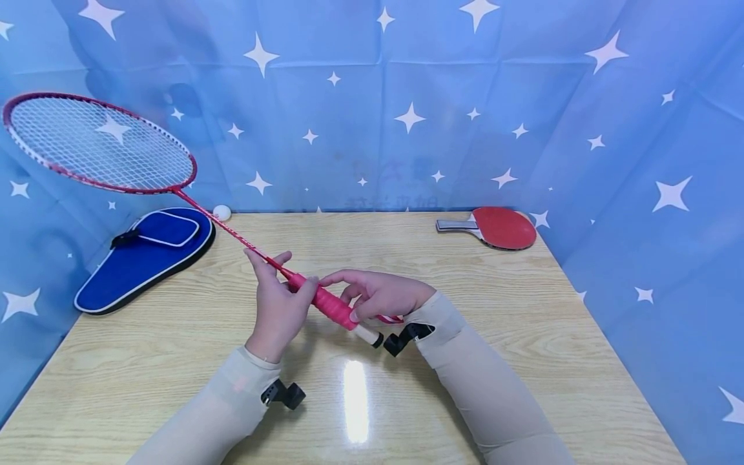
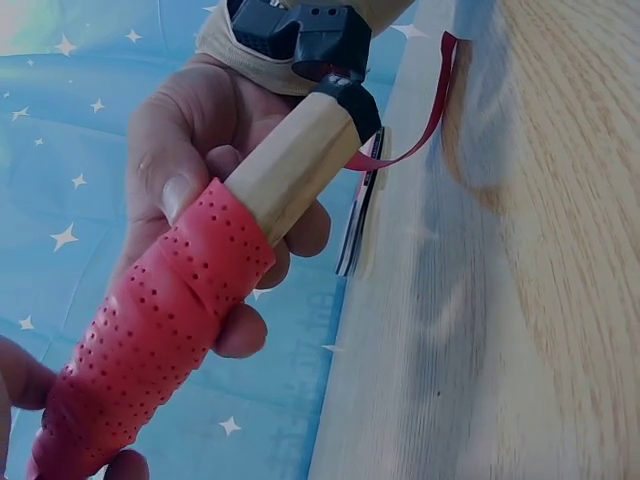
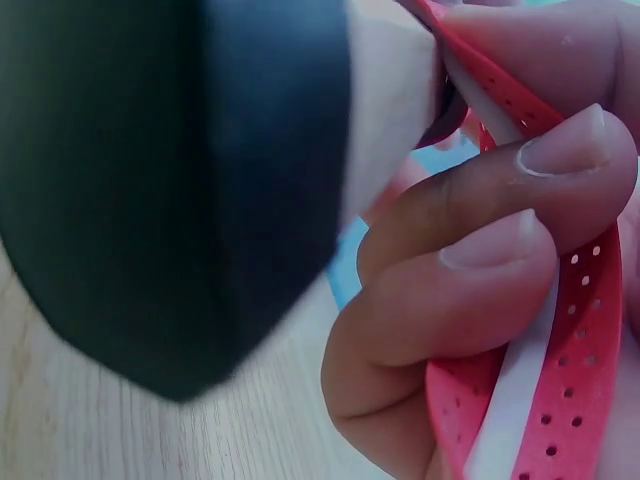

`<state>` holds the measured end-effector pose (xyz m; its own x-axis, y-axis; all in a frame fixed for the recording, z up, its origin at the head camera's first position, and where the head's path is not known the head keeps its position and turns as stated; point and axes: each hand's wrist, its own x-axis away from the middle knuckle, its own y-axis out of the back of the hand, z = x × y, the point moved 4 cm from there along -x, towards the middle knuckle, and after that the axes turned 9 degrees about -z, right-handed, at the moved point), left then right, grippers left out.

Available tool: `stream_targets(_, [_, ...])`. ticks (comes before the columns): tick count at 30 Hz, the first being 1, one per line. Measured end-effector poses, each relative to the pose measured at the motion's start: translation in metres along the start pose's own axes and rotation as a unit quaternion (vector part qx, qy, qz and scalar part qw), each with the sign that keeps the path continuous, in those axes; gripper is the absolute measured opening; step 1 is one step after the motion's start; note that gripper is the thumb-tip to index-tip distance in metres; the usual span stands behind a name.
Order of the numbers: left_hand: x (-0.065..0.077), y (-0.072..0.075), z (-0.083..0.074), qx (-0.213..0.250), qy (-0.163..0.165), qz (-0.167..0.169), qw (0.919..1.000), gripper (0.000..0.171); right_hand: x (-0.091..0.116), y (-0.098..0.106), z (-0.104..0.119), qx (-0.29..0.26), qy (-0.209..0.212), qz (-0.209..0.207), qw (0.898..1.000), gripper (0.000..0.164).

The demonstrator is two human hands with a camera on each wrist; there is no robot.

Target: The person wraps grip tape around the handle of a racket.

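Slanting up to the left over the table is a red badminton racket point(image 1: 217, 224). My left hand point(image 1: 279, 310) grips it where the shaft meets the handle, thumb along the handle. Perforated red grip tape point(image 2: 160, 310) winds round most of the handle, and bare wood point(image 2: 295, 170) shows toward the butt. My right hand point(image 1: 386, 294) is at the lower edge of the winding, thumb pressing there. Its curled fingers hold the loose strip of tape point(image 3: 580, 340), red with a white band. The dark butt end point(image 3: 150, 200) looms close in the right wrist view.
A blue paddle case point(image 1: 145, 255) lies at the table's left, a white ball point(image 1: 222, 212) beside it. At the back right rests a red table tennis paddle point(image 1: 504, 227). A star-printed blue curtain point(image 1: 360, 97) stands behind the wooden table point(image 1: 523, 387).
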<state>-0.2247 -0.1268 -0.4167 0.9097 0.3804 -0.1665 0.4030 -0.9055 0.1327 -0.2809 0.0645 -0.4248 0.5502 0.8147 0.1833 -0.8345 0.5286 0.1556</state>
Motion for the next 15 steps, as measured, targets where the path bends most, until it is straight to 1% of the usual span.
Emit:
stream_targets(2, [-0.0002, 0.0001, -0.0002, -0.011, -0.001, -0.004, 0.9999, 0.136, 0.0, -0.0002, 0.0003, 0.007, -0.001, -0.004, 1.0, 0.08])
stream_targets(6, [-0.0008, 0.0009, -0.0005, -0.018, -0.004, -0.007, 0.9998, 0.135, -0.0004, 0.0003, 0.0, 0.018, 0.001, -0.009, 1.0, 0.079])
stream_targets(11, [-0.0012, 0.002, -0.0013, 0.003, -0.004, -0.008, 1.0, 0.13, -0.0013, 0.0003, -0.0007, 0.018, 0.008, -0.004, 1.0, 0.076])
stream_targets(15, [-0.0017, 0.0022, -0.0016, 0.016, 0.0, -0.005, 0.9999, 0.125, -0.0017, -0.0009, -0.0006, 0.001, 0.014, 0.012, 1.0, 0.075])
